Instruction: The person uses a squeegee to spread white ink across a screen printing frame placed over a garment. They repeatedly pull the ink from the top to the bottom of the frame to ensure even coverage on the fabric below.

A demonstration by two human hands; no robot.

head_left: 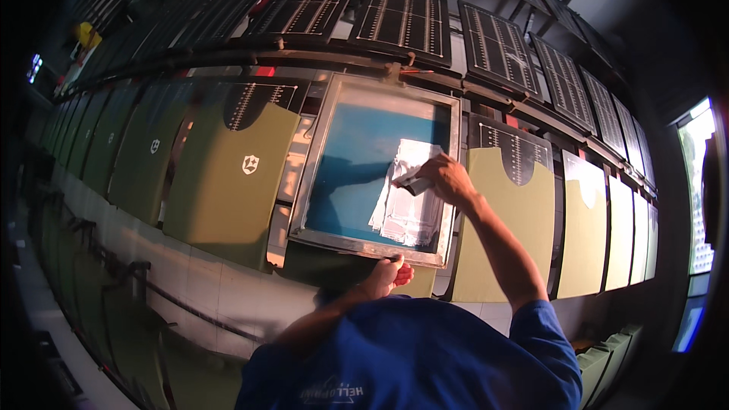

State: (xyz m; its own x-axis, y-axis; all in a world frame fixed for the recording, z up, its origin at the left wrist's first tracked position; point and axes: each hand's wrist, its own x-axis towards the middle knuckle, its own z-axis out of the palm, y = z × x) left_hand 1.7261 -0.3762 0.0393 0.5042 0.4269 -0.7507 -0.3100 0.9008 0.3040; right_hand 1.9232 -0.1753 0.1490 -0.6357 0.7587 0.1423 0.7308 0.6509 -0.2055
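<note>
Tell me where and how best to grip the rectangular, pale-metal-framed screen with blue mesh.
Probably by its straight, pale metal near bar, from the near side, thumb above and fingers below. That narrow edge faces that side, and the bare left hand is at it; the flat blue mesh offers no edge and carries white, ink-like smears on its right.

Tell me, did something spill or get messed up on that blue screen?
Nothing looks spilled or broken. The messy bit is the white paste on the right of the blue screen: its edges are ragged, but it looks all inside the grey frame, by the flat tool in the right hand.
</note>
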